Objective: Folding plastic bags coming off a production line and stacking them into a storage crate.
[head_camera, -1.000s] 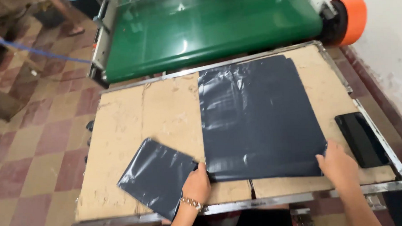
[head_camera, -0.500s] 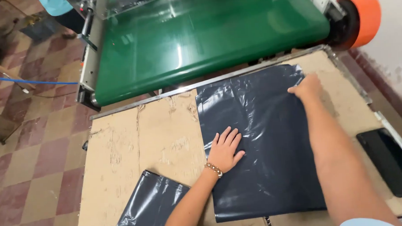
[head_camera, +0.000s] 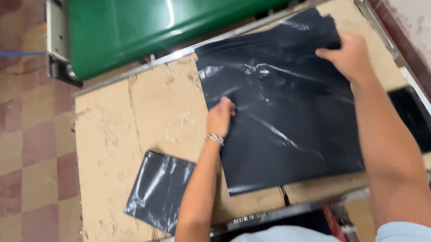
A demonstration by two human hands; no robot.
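The big black bag [head_camera: 281, 99] lies flat on the right half of the table [head_camera: 106, 139], glossy and creased, its far edge up against the green conveyor [head_camera: 174, 22]. The right hand [head_camera: 349, 54] has closed its fingers over the bag's far right corner and seems to be pinching the film there. The left hand [head_camera: 220, 117] sits at the bag's left edge about halfway down, fingers curled onto the plastic; whether it has really gripped the edge or only presses on it I cannot tell from here.

The film looks thin and slippery. With only a corner and one edge held, the loose near side could drag on the rough cardboard top, bunch up, or fold over crooked. A hard pull at that corner might stretch or tear it. The far edge lies close to the conveyor, so slack plastic could catch there.

Near the left forearm, a smaller folded bag [head_camera: 158, 190] lies at the table's front edge, and a sweeping elbow could knock it to the floor [head_camera: 16, 166]. A black flat thing [head_camera: 413, 119] lies just right of the big bag, partly behind the right arm.
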